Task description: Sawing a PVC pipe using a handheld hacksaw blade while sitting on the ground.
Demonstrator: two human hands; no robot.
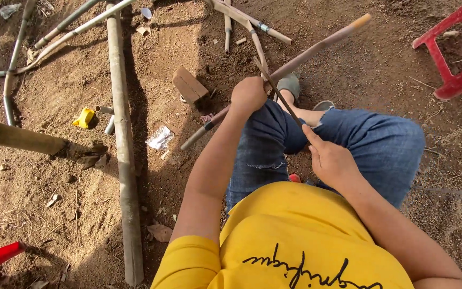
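Observation:
My left hand [248, 95] is closed around a long thin bamboo stick [316, 51] that slants from the ground at lower left up to the upper right. My right hand [331, 160] grips the near end of a dark narrow blade [279, 93], which crosses the stick just beside my left fist. I sit on the dirt with my blue-jeaned knees [370, 144] bent under both hands, and a grey shoe [290, 84] shows beyond them.
A long bamboo pole [124, 160] lies on the ground to the left. Other bamboo pieces [54, 32] are scattered at the top, with a brick [189, 84], a small yellow object [85, 117] and crumpled plastic [160, 138]. A red plastic chair [455, 48] stands at upper right.

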